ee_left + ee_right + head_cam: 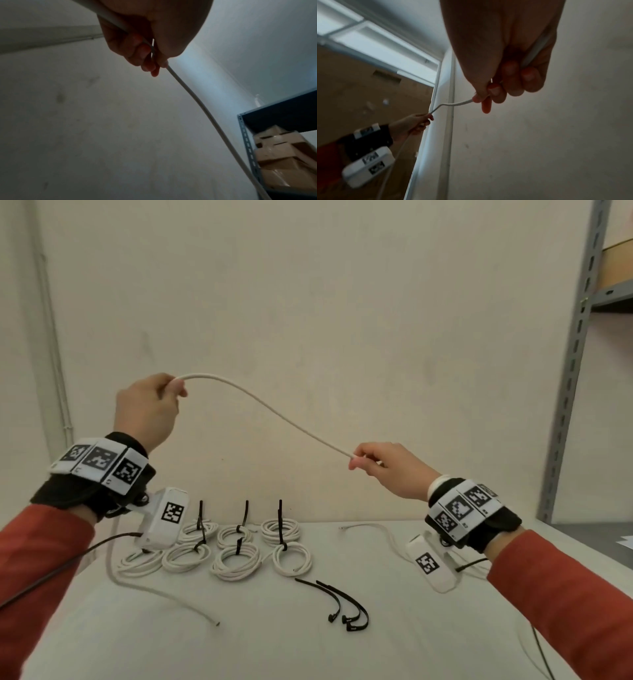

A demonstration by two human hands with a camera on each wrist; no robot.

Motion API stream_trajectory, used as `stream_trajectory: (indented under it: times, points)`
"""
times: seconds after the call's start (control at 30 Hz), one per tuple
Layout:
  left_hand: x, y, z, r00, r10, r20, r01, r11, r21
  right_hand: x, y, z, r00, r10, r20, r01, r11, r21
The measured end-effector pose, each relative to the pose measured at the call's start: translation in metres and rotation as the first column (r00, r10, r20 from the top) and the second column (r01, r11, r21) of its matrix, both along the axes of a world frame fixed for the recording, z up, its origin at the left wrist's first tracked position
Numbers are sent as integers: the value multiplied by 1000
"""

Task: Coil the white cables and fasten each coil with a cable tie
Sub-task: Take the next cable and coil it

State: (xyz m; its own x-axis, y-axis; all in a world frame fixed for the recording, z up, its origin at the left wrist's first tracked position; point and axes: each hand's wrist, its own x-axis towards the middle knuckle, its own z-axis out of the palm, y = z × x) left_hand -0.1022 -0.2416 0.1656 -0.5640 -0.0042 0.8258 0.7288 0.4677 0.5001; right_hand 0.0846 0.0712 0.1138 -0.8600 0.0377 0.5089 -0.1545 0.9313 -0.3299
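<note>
A white cable (267,407) arcs through the air above the table between both hands. My left hand (171,386) pinches it high on the left, and its fingers (145,54) curl round the cable (205,112). My right hand (359,460) pinches it lower on the right, thumb against fingers (494,89), with the cable (453,104) leading off to the left hand (419,121). The cable's loose end (171,597) trails over the table at the left. Several tied white coils (236,559) lie in two rows. Loose black cable ties (346,604) lie in front of them.
Another white cable (373,529) lies uncoiled at the back right of the white table (308,645). A grey metal shelf upright (575,364) stands at the right, with cardboard boxes (278,159) on its shelves. A plain wall is behind the table.
</note>
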Motion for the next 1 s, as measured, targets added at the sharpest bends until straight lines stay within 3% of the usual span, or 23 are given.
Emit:
stream_trajectory:
  times: [0.07, 0.13, 0.23, 0.4, 0.6, 0.77, 0.83, 0.93, 1.0]
  points:
    - [-11, -9, -5, 997, 67, 33, -68, 997, 44, 4, 12, -4, 993, -114, 41, 106, 983, 151]
    - [-20, -19, -9, 991, 105, 78, -113, 989, 97, 8, 24, -6, 978, -210, 13, 204, 963, 174]
    - [-21, -24, -15, 994, -9, 106, -2, 994, 106, 14, 37, -9, 978, -202, -44, 202, 979, -4]
    - [6, -1, -18, 989, -149, 4, 149, 988, -30, 9, 24, -12, 993, -111, -43, 96, 962, -254]
    - [28, 29, -13, 932, -363, 21, 363, 931, -27, -26, -37, -42, 999, 48, 16, -32, 846, -532]
    - [40, 41, -18, 939, -343, -23, 341, 938, -59, -53, -99, -82, 917, 330, 223, -82, 705, -704]
    - [39, 38, -19, 957, -279, -75, 273, 959, -77, -56, -112, -95, 893, 391, 221, -111, 668, -735]
    - [28, 24, -19, 981, -146, -130, 132, 985, -114, -47, -112, -104, 849, 517, 113, -108, 378, -919]
    - [15, 11, -20, 983, -31, -180, -1, 985, -174, -38, -102, -100, 858, 511, 54, -94, 258, -961]
